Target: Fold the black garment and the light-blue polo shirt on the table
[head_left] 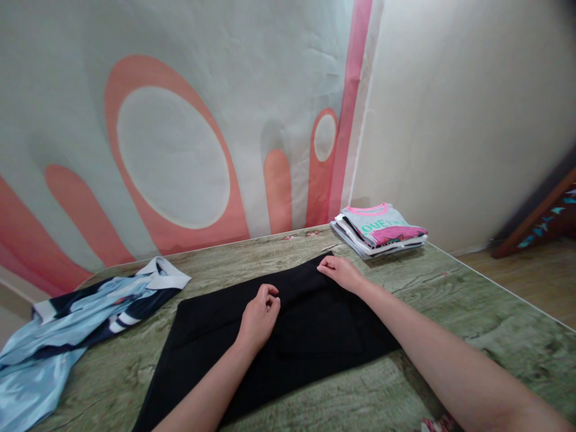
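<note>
A black garment (216,336), perhaps trousers, lies spread flat on the wood-patterned table in front of me, with faint fold lines in its right part. Over its middle is my left hand (260,317), its fingers curled in toward the thumb; against the dark cloth I cannot make out what is between them. At the garment's far right edge, my right hand (344,273) has its thumb and fingers closed on the black fabric. The forearms cover part of the cloth.
A neat stack of folded shirts (382,231), a grey and pink one on top, stands at the back right. To the left lies a crumpled light-blue and navy collared shirt (103,318). Behind the table (472,318) is a wall covering with orange shapes (279,186).
</note>
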Demonstrator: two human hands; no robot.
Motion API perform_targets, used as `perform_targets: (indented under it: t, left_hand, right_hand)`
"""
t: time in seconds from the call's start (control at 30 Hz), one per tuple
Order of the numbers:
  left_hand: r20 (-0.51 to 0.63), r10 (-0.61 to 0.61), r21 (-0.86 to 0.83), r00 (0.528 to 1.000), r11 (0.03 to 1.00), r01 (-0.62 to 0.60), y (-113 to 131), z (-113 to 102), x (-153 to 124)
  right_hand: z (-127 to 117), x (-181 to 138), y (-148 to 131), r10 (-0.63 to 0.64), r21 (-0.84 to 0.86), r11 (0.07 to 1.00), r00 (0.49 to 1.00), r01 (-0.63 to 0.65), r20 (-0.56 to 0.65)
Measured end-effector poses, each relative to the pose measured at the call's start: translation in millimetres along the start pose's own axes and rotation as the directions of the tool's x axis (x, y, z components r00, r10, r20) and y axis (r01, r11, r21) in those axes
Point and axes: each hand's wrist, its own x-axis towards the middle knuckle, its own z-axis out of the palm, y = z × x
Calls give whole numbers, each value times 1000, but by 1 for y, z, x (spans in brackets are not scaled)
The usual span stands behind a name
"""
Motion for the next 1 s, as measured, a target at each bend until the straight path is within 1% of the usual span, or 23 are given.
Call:
perform_targets:
  t: [0.17, 0.27, 0.33, 0.4, 0.43, 0.5, 0.57, 0.63, 0.7, 0.77, 0.83, 0.9, 1.0]
  left_hand:
    - [37, 37, 21, 999, 999, -37, -3, 1, 0]
    - [-8, 77, 126, 997, 989, -76, -1, -1, -3]
    - [-68, 169, 223, 983, 963, -150, 3, -3, -5]
    - [-96, 303, 281, 948, 922, -266, 7, -5, -8]
    - [-88, 365, 290, 927, 899, -327, 9, -5, -9]
    - [-25, 454, 293, 891, 855, -428, 11, -3, -11]
    - [75, 491, 315, 868, 814, -488, 10, 0, -11]
    - [176, 481, 350, 859, 785, -511, 8, 3, -10]
    - [253, 445, 378, 859, 772, -511, 6, 5, -10]
    - [325, 415, 383, 850, 764, -519, 3, 4, -9]
    - [385, 394, 375, 834, 759, -532, 2, 0, -8]
    - [420, 382, 367, 823, 758, -539, 2, -4, -7]
    - [420, 388, 361, 821, 758, -543, 4, -8, -8]
  right_hand:
    - [2, -1, 4, 10, -91, 996, 1000, -10, 0]
    - [3, -3, 3, 3, -132, 991, 1000, -4, -13]
    - [1, -5, 1, -11, -150, 989, 999, 5, -37]
    - [-4, -5, -5, -29, -162, 987, 997, 18, -67]
    - [-6, -5, -9, -47, -161, 986, 996, 34, -81]
    - [-12, -6, -19, -123, -121, 986, 987, 110, -99]
    - [-14, -7, -30, -229, -35, 973, 969, 227, -95]
    - [-11, -9, -39, -327, 53, 943, 944, 329, -53]
    - [-5, -11, -43, -377, 94, 923, 926, 373, 30]
    - [1, -13, -42, -376, 92, 926, 918, 366, 129]
    - [5, -13, -38, -338, 65, 941, 921, 332, 193]
    - [6, -13, -33, -303, 38, 953, 931, 302, 203]
    - [3, -10, -32, -287, 19, 958, 945, 288, 154]
